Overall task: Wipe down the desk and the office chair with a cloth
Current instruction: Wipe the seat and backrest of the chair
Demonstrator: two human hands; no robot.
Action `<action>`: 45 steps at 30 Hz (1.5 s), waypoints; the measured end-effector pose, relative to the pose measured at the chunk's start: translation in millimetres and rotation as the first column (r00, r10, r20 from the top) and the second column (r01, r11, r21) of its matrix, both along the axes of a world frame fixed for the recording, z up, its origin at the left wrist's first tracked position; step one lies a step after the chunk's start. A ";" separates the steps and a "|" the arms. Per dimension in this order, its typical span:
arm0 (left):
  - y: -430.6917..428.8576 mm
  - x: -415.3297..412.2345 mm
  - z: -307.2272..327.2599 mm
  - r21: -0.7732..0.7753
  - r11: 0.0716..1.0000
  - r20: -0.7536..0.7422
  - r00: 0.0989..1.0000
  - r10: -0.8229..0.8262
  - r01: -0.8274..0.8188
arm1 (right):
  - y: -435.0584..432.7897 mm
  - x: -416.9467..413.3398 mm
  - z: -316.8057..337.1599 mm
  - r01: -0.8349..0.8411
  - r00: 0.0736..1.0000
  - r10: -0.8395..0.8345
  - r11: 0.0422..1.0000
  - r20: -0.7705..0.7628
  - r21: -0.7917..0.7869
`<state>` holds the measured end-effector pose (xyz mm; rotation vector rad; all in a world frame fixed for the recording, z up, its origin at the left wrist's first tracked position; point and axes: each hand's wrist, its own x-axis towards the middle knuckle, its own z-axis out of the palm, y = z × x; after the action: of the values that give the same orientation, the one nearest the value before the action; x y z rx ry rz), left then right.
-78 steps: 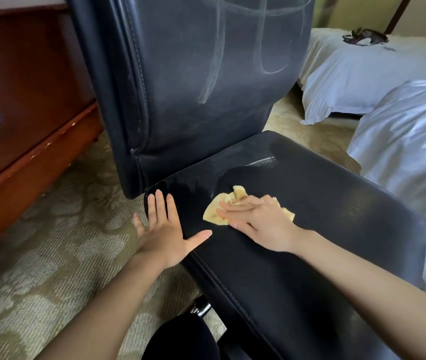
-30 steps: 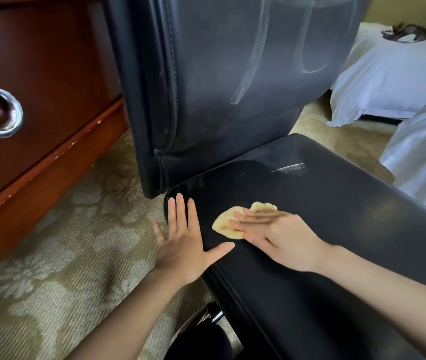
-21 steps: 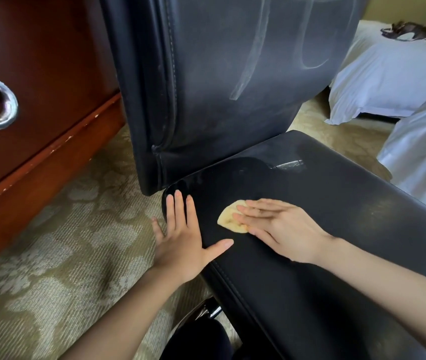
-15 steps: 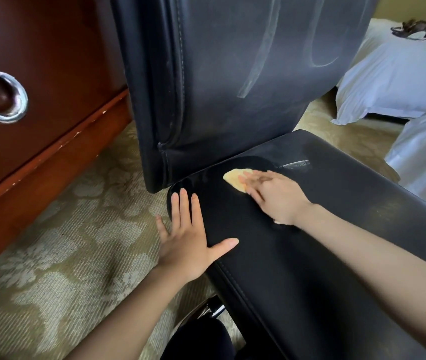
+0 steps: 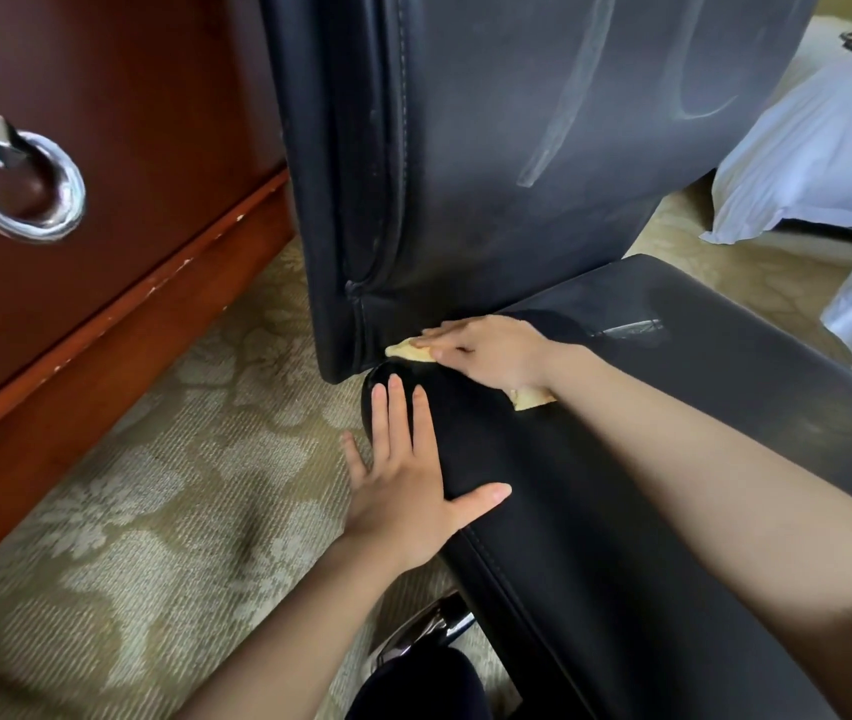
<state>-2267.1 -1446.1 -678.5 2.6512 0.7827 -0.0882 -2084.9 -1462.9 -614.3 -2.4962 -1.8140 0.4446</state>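
At the far left a silver ring handle (image 5: 24,184) is seen on the front of the dark red wooden desk (image 5: 143,106). Beside it, a patterned beige carpet (image 5: 143,485) is spread under everything. The left hand (image 5: 403,480) is laid flat on the left edge of the black seat (image 5: 699,459) of the office chair, with the fingers straight and a little apart, and nothing is held in it. Just beyond it, the yellow cloth (image 5: 408,351) is pressed onto the back corner of the seat, where the seat meets the backrest (image 5: 517,148). The cloth is covered by the right hand (image 5: 486,350), whose fingers are stretched flat over it, not curled; one end shows at the fingertips and another under the wrist. Pale curved streaks are seen on the backrest. At the right, white bedding (image 5: 818,163) is visible.
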 end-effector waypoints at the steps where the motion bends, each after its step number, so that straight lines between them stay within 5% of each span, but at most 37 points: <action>1: 0.5 -0.2 0.4 -0.007 1.000 -0.004 1.000 -0.001 0.001 | 6.5 -7.5 1.7 -0.047 0.998 0.047 0.999 -0.032 -0.015; 6: 1.0 -2.9 2.5 -0.023 1.000 -0.020 1.000 -0.003 0.003 | 12.3 -21.5 3.0 -0.169 0.981 0.166 0.986 -0.096 -0.018; 10: 1.5 -2.5 3.6 -0.007 1.000 -0.056 0.998 -0.006 0.005 | -5.1 -15.0 -6.1 -0.228 0.968 0.220 0.972 0.120 0.054; 16: 2.3 -1.6 6.6 -0.002 1.000 -0.068 0.998 0.003 -0.003 | -42.7 7.5 -18.0 -0.072 0.984 0.039 0.980 0.173 0.187; 23: 4.9 -0.2 12.1 -0.005 1.000 -0.112 0.994 -0.013 0.013 | -108.2 7.3 -13.0 0.149 0.971 -0.162 0.985 0.176 0.084; 35: 3.3 4.1 30.5 0.047 0.999 -0.214 0.977 -0.016 0.027 | -195.5 -76.2 7.9 -0.050 0.984 0.034 0.995 0.176 0.089; 38: 0.2 3.6 32.8 0.096 0.994 -0.230 0.973 -0.025 0.048 | -213.5 -95.3 11.6 -0.066 0.996 0.056 0.987 0.074 0.148; 41: -2.3 0.9 33.8 0.102 0.993 -0.189 0.981 -0.046 0.066 | -228.2 -105.4 12.7 0.077 0.995 -0.046 0.921 -0.092 0.382; 45: -16.7 0.2 36.4 0.134 0.977 -0.022 0.987 -0.162 0.164 | -248.6 -105.9 6.2 0.432 0.886 -0.433 0.638 -0.167 0.637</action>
<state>-2266.9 -1462.8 -642.1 2.8431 0.5923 -0.0960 -2190.8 -1711.5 -608.1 -2.2516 -1.0100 -0.2066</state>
